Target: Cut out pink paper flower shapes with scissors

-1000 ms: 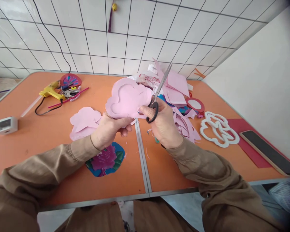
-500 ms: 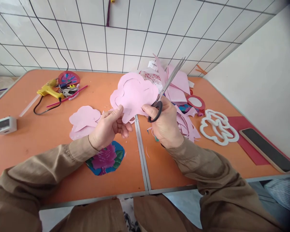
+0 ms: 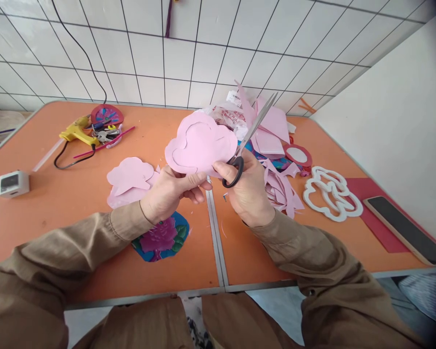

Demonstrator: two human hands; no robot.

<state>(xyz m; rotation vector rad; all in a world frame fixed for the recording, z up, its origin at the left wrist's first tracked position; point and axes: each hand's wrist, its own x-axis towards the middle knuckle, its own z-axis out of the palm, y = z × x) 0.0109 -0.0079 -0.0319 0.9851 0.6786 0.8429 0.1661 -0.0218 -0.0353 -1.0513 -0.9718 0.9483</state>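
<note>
Pink cloud-shaped papery sheet (image 3: 201,145) held above orange-topped table (image 3: 72,194)

Head view: L hand (image 3: 172,189) half-curled, pinching sheet's lower edge; R hand (image 3: 249,191) closed round black-handled metal scissors (image 3: 255,125), thumb on sheet too; R fingertips mostly hidden, approx. only.

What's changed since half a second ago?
The left hand swung its thumb right and down to the pink cutout's lower edge; the flap hanging there no longer shows. Unchanged: the right hand holds the scissors and the cutout's lower right; glue gun and phone stayed put.
</note>
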